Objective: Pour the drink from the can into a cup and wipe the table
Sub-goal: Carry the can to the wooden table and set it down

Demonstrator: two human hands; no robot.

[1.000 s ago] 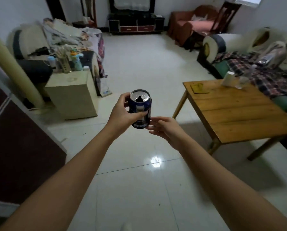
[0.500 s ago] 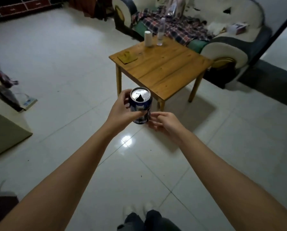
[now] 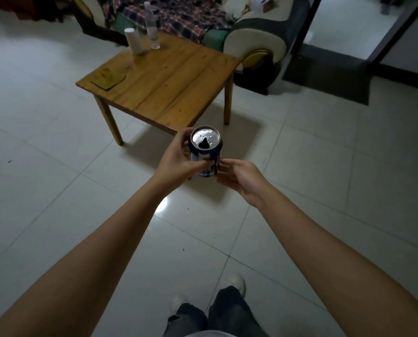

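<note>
The left hand (image 3: 178,161) grips an opened can (image 3: 206,152) upright at center frame. The right hand (image 3: 239,177), loosely open, touches its base. The wooden surface (image 3: 169,79) stands beyond, open floor (image 3: 57,178) around.

The blue and white aluminium drink can (image 3: 206,152) stands upright in the air just in front of the near corner of the square wooden plank table (image 3: 169,86), its silver top open with a dark mouth hole. On the table's far edge stands a white paper cup (image 3: 134,41), upside down. A flat yellow-brown cloth (image 3: 108,78) lies spread on the table's left corner, well apart from the cup.
</note>
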